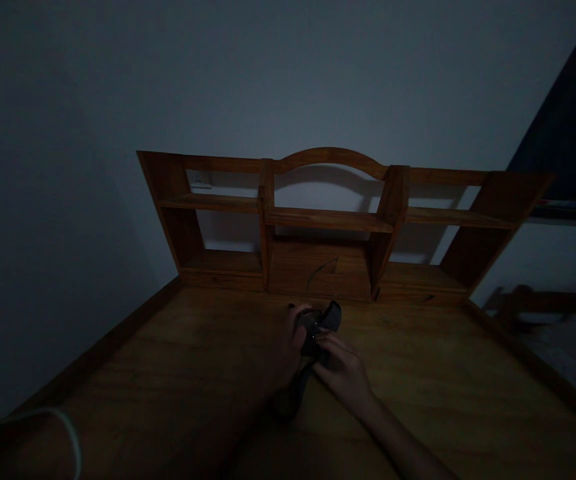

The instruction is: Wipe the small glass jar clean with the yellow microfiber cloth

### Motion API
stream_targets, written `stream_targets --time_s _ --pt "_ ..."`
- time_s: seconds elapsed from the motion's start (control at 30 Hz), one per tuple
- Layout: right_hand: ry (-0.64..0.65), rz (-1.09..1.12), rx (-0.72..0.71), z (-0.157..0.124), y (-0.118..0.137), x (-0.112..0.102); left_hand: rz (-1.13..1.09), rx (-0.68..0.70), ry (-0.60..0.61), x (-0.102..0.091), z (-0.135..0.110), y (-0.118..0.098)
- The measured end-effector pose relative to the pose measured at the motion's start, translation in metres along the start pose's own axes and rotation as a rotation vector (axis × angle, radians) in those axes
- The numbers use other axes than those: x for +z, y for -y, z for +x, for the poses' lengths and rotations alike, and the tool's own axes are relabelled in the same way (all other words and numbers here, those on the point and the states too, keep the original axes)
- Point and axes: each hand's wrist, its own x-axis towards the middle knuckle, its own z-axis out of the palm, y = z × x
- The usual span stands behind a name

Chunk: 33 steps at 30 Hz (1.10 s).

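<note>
view: head camera, one dim frame, looking down across a wooden surface
left hand (292, 340): seen at the centre of the frame, its forearm lost in shadow toward the lower left; the grip is curled closed around the left side of the dark object
right hand (344, 371): placed just right of and below the left hand, its forearm running to the lower right edge; the fingertips are pinched together on the near side of the dark object
dark object (330, 317): held between both hands at the centre of the frame, low over the counter; whether it touches the wood cannot be told, and its kind cannot be made out in the gloom
dark strip (298, 390): seen trailing from the object down toward the lower centre, between the two wrists
counter (168, 373): brown wood, filling the lower half of the frame, edged by a raised rail on the left
shelf unit (328, 220): wooden, set at the far edge of the counter, arched at the top middle, with open compartments to either side
wall (288, 73): plain and pale, filling the upper frame behind the shelf unit
white cord (74, 437): curved, at the lower left corner
</note>
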Motion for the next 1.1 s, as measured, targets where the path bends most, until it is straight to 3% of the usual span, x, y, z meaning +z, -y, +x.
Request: stream_targets --time_s 0.17,0.4,0.63,0.73,0.93,1.1 --pt "-0.016 0.153 0.145 -0.001 -0.001 0.005 0.128 0.080 0.022 -0.002 -0.001 -0.002" --pt "0.056 0.353 0.339 0.005 0.004 0.002 0.334 0.163 -0.001 -0.006 -0.005 -0.013" --pt "-0.023 0.902 0.629 0.002 -0.016 0.008 0.349 0.186 0.034 -0.004 -0.003 -0.018" --pt "-0.071 1.025 0.678 0.004 -0.014 0.006 0.365 0.227 0.049 -0.004 0.000 -0.017" --pt "-0.047 1.178 0.703 0.011 -0.004 -0.002 0.398 0.227 0.124 -0.005 -0.001 -0.015" --pt "-0.110 1.209 0.763 0.009 -0.004 -0.002 0.425 0.236 0.199 -0.006 -0.003 -0.027"
